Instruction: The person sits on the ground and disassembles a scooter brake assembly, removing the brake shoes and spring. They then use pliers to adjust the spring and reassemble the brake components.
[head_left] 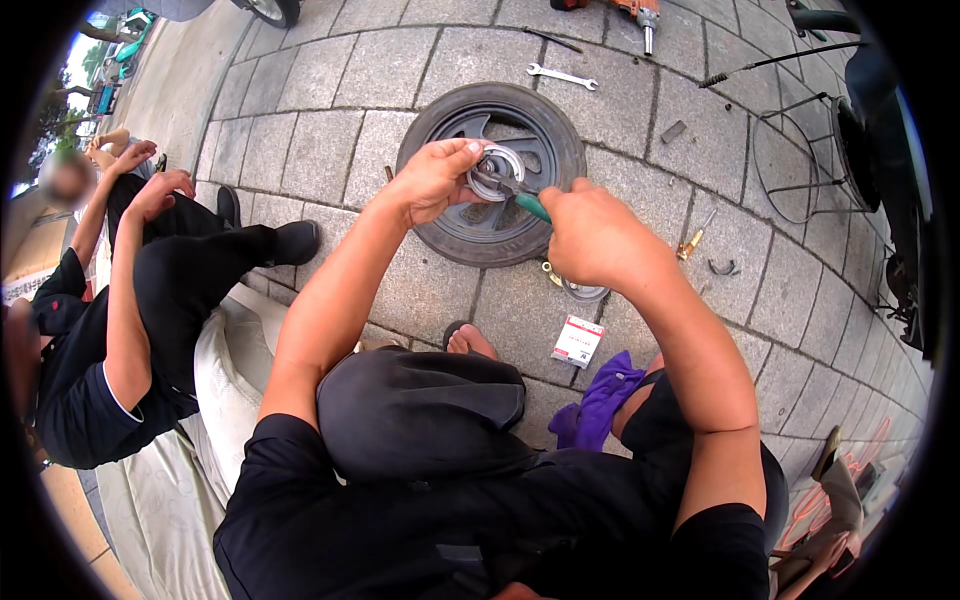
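My left hand point(438, 183) grips a round, silvery metal ring-shaped part point(512, 160) between thumb and fingers. In my right hand point(605, 240) is a pair of pliers with green handles point(532, 206), whose metal jaws reach into the ring part. Whether the jaws are closed on anything inside it is too small to tell. Both hands are above a small wheel with a black tyre point(425, 130) and dark spoked rim, which lies flat on the paving. Beside the tyre, partly hidden below my right hand, lies a round metal piece point(585, 292).
A wrench point(562, 77), an orange power tool point(638, 10) and a yellow-handled tool point(690, 244) lie on the paving. Nearer me are a white-and-red box point(577, 341) and a purple cloth point(603, 400). Another person point(130, 290) sits at left. A dark machine point(880, 150) stands at right.
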